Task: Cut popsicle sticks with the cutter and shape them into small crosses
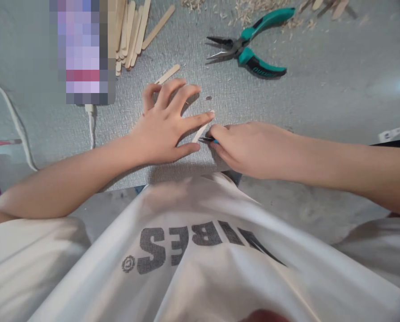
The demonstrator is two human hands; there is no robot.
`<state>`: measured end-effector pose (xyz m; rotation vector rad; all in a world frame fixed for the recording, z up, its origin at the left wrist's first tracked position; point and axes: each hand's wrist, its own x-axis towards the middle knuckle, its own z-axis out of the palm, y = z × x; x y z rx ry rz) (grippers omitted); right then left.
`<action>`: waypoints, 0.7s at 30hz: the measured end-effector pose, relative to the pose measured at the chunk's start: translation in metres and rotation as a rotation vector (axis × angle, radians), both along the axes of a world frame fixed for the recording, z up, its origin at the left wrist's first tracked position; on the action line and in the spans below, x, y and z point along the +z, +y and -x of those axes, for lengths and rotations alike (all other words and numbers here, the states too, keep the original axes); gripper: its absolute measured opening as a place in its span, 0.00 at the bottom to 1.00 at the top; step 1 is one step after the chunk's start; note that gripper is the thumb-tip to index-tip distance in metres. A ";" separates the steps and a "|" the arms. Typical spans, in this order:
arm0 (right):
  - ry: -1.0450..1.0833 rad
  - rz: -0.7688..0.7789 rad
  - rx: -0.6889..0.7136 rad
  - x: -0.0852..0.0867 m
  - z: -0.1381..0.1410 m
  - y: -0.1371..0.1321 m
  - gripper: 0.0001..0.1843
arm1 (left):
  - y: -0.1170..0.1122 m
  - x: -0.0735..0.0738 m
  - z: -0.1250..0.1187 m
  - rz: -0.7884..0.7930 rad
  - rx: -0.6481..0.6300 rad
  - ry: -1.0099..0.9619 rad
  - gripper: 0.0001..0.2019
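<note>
My left hand point(166, 125) lies spread on the grey textured surface, its fingers pressing down a pale wooden craft stick point(200, 133) that shows between the index finger and thumb. My right hand point(245, 147) is closed around a small dark tool with a blue grip point(208, 140). The tool's tip touches the near end of that stick. Most of the tool is hidden inside the fist.
A pile of wooden craft sticks point(131, 33) lies at the back left, one loose stick point(168, 74) nearer my left hand. Teal-handled pliers point(250, 44) rest at the back, wood shavings point(253, 6) beyond them. A white cable point(17, 125) runs at the left. My white shirt point(200, 250) fills the foreground.
</note>
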<state>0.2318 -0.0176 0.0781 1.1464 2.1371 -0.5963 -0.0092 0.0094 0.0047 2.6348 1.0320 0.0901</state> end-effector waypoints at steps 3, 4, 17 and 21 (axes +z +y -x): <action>-0.025 0.002 -0.028 0.000 0.001 0.002 0.26 | -0.001 0.003 -0.003 0.027 0.031 0.013 0.36; -0.028 0.001 -0.032 -0.001 0.000 0.002 0.26 | -0.002 0.004 -0.004 0.034 0.042 0.012 0.35; -0.111 -0.017 0.031 -0.008 0.002 -0.001 0.29 | -0.005 -0.003 -0.005 -0.013 0.003 -0.099 0.33; -0.050 -0.022 0.046 -0.009 -0.001 -0.001 0.26 | -0.005 -0.004 -0.006 -0.034 0.005 -0.103 0.38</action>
